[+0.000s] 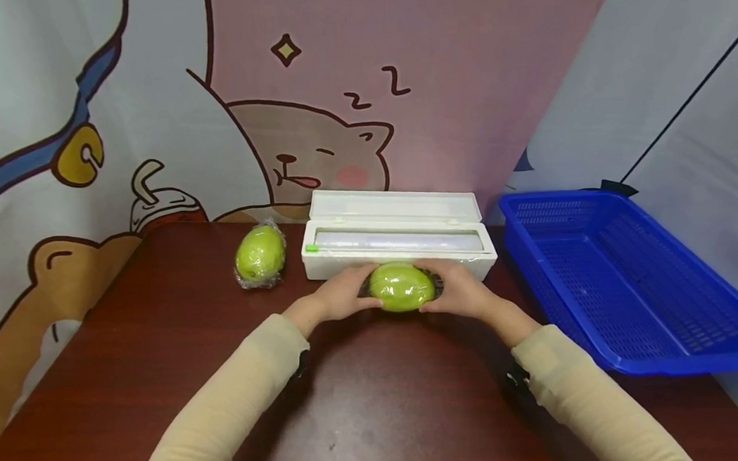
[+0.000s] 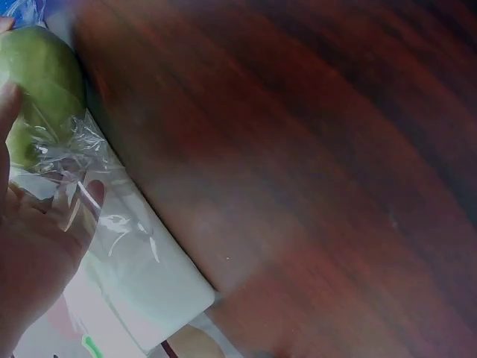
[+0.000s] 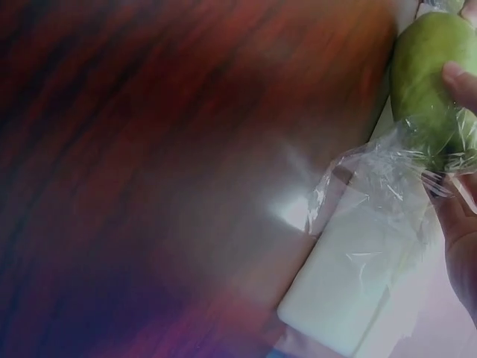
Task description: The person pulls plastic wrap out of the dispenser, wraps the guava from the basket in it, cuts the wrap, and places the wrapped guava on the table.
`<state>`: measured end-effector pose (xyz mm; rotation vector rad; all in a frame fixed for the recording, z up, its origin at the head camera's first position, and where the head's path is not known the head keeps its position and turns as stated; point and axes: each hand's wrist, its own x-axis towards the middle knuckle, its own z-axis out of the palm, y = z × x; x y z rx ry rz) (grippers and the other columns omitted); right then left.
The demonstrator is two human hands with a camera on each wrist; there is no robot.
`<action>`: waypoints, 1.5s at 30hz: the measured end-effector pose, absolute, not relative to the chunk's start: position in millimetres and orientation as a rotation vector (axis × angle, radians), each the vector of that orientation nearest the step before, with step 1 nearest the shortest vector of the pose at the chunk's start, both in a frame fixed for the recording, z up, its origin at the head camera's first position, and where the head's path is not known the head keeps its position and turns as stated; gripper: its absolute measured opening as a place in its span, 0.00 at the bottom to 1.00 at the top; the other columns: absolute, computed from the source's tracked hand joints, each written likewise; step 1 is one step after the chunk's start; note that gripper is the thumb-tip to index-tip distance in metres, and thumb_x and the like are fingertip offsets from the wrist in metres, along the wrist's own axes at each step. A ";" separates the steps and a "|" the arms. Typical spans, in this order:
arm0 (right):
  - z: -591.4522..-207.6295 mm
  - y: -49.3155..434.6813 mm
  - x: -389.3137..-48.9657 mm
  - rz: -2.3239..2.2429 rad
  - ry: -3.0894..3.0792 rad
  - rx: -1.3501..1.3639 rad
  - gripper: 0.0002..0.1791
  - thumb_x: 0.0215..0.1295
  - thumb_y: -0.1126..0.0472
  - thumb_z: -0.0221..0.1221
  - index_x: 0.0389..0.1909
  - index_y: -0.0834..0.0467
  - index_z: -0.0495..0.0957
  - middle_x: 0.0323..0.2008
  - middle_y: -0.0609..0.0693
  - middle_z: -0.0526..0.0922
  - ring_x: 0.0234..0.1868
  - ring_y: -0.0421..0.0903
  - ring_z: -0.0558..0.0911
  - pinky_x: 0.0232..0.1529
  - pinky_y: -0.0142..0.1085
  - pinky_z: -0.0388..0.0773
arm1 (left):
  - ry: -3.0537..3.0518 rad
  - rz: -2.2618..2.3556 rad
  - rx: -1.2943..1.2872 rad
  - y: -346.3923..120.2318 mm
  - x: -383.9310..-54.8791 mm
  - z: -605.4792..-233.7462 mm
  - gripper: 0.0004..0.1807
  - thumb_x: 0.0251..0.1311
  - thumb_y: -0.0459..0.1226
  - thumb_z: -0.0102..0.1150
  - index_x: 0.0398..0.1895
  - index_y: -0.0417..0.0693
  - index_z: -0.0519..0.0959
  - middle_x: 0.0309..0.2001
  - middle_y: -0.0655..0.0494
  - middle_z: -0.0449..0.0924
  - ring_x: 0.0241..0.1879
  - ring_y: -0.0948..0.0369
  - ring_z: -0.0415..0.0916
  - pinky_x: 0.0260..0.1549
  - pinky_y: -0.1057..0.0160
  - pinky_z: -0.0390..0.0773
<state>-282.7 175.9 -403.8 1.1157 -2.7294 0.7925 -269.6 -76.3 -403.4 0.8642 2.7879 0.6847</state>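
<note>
Lying between both hands, the green mango (image 1: pixel 401 286) is being gripped: left hand (image 1: pixel 340 296) and right hand (image 1: pixel 461 290) curling round its film-wrapped ends.

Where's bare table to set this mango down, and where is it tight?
Free: the near table between the sleeves, and the left stretch in front of the wrapped mango. The blue basket holds nothing. Crowded: both hands hold the mango right against the wrap dispenser.

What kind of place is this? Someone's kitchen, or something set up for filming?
Probably a staged tabletop corner, not a real kitchen: cartoon cat backdrop, plain wooden table, and only a cling-film dispenser, blue basket and wrapped green fruits laid out.
</note>
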 end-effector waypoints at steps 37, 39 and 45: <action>-406.2 175.2 -278.6 0.804 -2.724 1.149 0.42 0.36 0.62 0.76 0.56 0.68 0.69 0.54 0.61 0.75 0.55 0.57 0.74 0.57 0.50 0.71 | 2.913 0.970 0.934 -67.1 -265.6 -414.5 0.44 0.38 0.43 0.77 0.60 0.41 0.65 0.58 0.46 0.69 0.60 0.52 0.66 0.62 0.56 0.67; -406.1 176.7 -278.7 0.831 -2.741 1.116 0.42 0.36 0.62 0.76 0.56 0.66 0.71 0.54 0.60 0.74 0.55 0.56 0.74 0.56 0.48 0.73 | 2.904 0.982 0.946 -67.4 -267.1 -415.1 0.44 0.37 0.43 0.77 0.60 0.41 0.66 0.57 0.46 0.70 0.60 0.52 0.66 0.62 0.55 0.67; -403.7 178.6 -279.3 0.803 -2.773 1.052 0.42 0.35 0.59 0.77 0.56 0.66 0.73 0.53 0.60 0.78 0.53 0.55 0.77 0.50 0.46 0.77 | 2.878 0.991 0.955 -66.4 -268.8 -412.2 0.43 0.38 0.43 0.76 0.59 0.40 0.67 0.57 0.45 0.71 0.59 0.51 0.67 0.61 0.54 0.67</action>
